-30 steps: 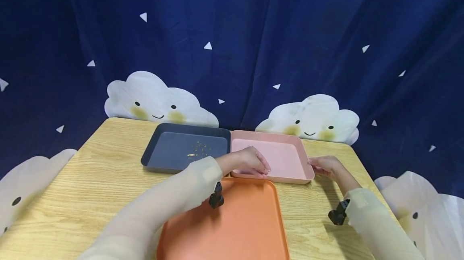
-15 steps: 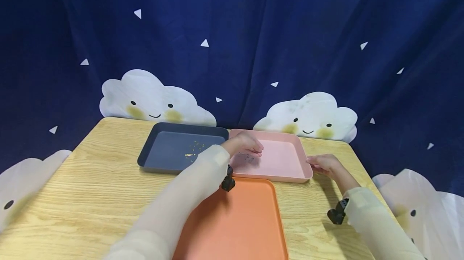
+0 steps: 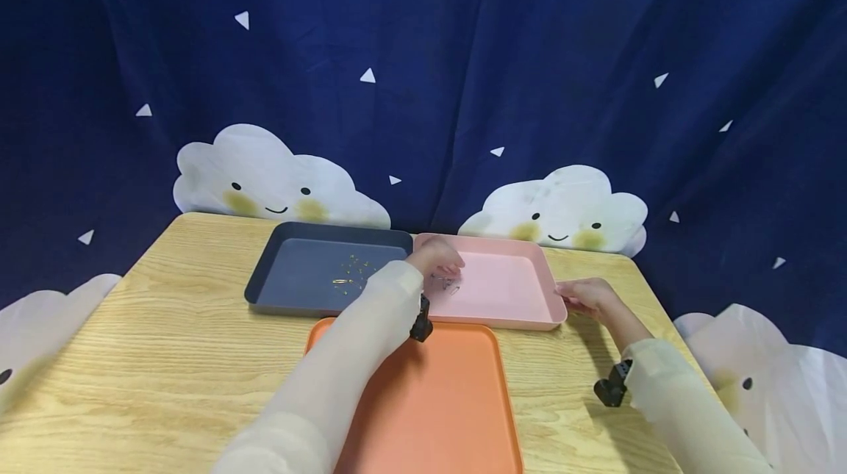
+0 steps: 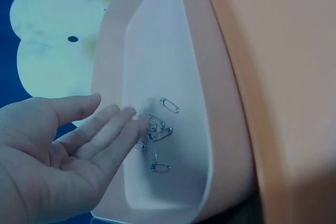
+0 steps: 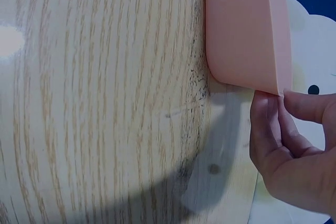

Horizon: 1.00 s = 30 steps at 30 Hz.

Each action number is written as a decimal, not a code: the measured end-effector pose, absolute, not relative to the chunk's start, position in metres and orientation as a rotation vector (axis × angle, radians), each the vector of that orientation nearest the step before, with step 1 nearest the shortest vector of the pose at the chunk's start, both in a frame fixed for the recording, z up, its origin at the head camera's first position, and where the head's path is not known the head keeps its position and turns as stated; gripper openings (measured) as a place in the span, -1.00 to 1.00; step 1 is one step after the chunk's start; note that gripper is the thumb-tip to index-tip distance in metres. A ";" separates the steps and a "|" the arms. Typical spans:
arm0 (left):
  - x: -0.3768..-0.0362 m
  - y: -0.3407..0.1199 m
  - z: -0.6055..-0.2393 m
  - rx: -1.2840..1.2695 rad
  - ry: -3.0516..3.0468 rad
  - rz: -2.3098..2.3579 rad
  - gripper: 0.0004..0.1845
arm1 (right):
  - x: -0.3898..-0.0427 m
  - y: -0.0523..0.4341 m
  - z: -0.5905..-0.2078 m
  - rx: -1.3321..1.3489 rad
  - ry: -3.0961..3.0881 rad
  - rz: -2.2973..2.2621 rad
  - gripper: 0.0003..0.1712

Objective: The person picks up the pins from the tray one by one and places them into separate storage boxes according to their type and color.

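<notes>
Pink tray [image 3: 509, 290] sits on the wooden table [image 3: 165, 356], between navy tray [image 3: 291, 283] and right hand [image 3: 585, 297], which pinches its near right corner. Left hand [image 4: 58, 156] hovers inside, fingers straight and relaxed, holding nothing, tips touching silver safety pins [image 4: 156, 129]. Orange tray [image 3: 430, 400] lies nearest the person.

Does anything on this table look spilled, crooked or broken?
Nothing stands out. Silver safety pins lie loose in the pink tray, gold ones in the dark tray; the trays sit flat and look undamaged.
</notes>
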<state>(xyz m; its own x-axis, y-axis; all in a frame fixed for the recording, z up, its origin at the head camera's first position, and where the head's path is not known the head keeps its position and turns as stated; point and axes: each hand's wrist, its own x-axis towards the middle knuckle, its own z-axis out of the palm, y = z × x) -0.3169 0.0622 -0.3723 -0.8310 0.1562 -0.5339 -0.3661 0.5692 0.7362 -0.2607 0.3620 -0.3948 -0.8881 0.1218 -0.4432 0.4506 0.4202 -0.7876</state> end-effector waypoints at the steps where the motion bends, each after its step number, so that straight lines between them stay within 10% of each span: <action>1: -0.317 0.062 -0.373 -0.162 2.242 1.241 -0.74 | -0.261 0.362 -0.395 0.498 2.365 -1.450 -0.42; 21: -0.275 0.002 -0.340 0.373 2.383 1.314 -0.75 | -0.271 0.359 -0.393 0.506 2.269 -1.561 -0.73; 30: -0.242 -0.060 -0.335 0.510 2.849 1.111 -0.78 | -0.253 0.366 -0.387 0.437 2.437 -1.531 -0.28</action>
